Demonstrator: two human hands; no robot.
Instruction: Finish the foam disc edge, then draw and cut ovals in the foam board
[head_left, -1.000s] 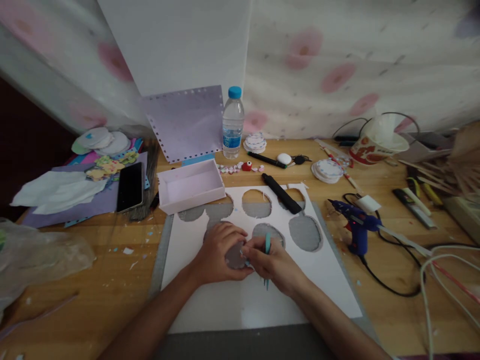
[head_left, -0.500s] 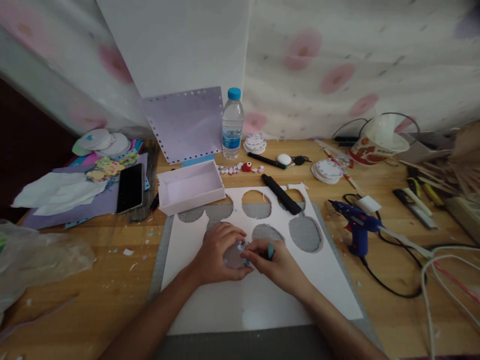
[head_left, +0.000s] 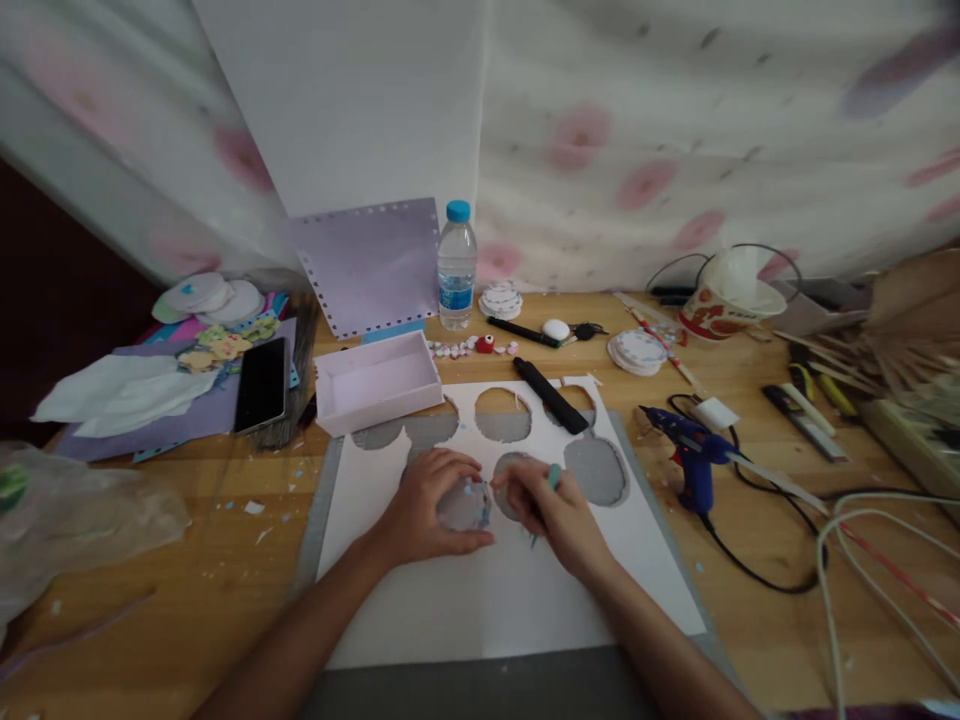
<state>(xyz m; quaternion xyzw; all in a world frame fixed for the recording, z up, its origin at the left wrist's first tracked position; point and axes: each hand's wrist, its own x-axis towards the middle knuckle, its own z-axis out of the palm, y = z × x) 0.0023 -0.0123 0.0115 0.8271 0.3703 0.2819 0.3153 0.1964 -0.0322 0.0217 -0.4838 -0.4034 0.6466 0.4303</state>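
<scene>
Since the earlier frame the right hand has shifted right, fingers closed around a teal-handled craft knife. The left hand presses, fingers curled, around a small grey round cut-out on the white holed foam sheet.

Blurred by motion: curtain, sticks at right. Cut off at the left edge: plastic bag. Too small to read: water bottle label.

Nothing legible — the water bottle label is too blurred.
</scene>
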